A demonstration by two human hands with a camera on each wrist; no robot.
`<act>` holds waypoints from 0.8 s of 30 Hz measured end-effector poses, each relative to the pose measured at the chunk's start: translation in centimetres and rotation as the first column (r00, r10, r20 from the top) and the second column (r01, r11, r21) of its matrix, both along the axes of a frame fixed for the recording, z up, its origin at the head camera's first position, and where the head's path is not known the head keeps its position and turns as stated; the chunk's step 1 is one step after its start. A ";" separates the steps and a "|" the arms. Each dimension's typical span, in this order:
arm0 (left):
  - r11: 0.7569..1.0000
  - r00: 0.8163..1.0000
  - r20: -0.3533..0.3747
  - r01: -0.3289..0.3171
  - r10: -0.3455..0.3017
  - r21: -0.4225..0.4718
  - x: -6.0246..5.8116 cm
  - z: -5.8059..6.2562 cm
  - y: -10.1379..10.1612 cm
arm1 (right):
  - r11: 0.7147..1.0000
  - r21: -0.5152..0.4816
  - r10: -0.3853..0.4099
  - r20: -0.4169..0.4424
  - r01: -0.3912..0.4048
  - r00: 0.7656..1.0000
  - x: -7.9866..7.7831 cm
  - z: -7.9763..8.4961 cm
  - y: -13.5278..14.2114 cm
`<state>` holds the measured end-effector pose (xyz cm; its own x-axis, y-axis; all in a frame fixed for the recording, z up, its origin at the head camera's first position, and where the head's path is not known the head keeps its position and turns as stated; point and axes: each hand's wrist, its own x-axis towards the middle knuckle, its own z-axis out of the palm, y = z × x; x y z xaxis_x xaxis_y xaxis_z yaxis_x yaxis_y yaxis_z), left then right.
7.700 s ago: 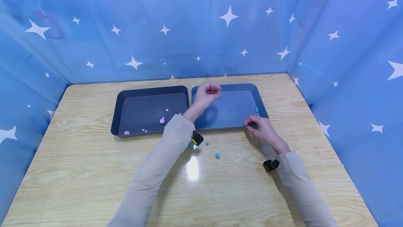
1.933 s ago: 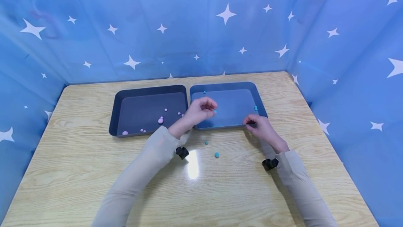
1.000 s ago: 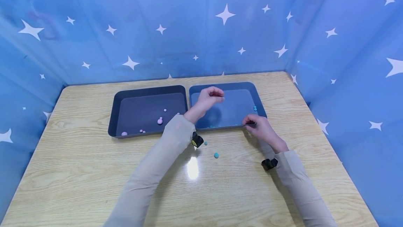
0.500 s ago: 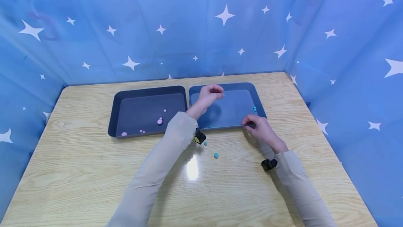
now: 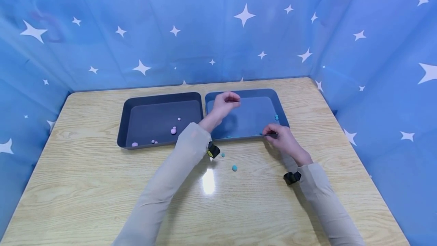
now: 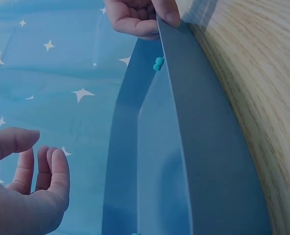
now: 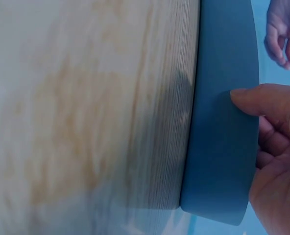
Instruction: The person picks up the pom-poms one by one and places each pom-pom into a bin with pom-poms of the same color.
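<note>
My left hand (image 5: 223, 105) hovers over the left part of the blue tray (image 5: 259, 93). In the left wrist view its thumb and fingers are loosely bent and apart, with nothing between them. My right hand (image 5: 282, 137) pinches the tray's near rim close to the right corner; in the right wrist view the thumb (image 7: 250, 99) presses the outer wall. Inside the tray, two small teal balls (image 5: 276, 117) touch each other by the right wall, and a few more lie along the near wall. Two teal balls, one larger (image 5: 234, 168) and one smaller (image 5: 223, 155), lie on the table.
A dark tray (image 5: 124, 123) stands to the left, next to the blue one, with several pink balls (image 5: 173, 130) of different sizes inside. Both trays are on the wooden table (image 5: 85, 185). A blue star-patterned curtain (image 5: 205, 30) surrounds the table's back and sides.
My left hand has risen from low in the tray, where a teal ball was at its fingertips, and moved back; it is now bare. The right hand has kept its grip on the rim.
</note>
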<state>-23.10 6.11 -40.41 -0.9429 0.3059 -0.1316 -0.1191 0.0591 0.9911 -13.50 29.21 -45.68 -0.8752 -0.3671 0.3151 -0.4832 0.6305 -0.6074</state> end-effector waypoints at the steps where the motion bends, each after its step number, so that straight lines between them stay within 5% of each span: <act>1: 1.000 1.000 -0.007 0.002 -0.002 -0.002 0.2 0.1 -0.1 | 1.000 0.000 0.001 -0.003 -0.001 1.000 0.0 0.0 0.0; 14: 0.999 0.997 -0.074 0.027 -0.023 0.045 3.5 0.6 -3.1 | 1.000 0.004 -0.001 0.001 0.001 1.000 0.0 0.1 -0.1; 24: 0.994 0.985 -0.138 0.105 -0.106 -0.017 6.6 0.0 -4.4 | 1.000 0.012 -0.006 0.013 0.006 1.000 0.1 0.2 -0.2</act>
<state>-16.52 1.70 -40.38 -0.9148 0.4039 -0.0053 0.0267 0.0734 0.9969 -13.40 29.03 -45.46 -0.8815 -0.3655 0.2990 -0.4713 0.6404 -0.6065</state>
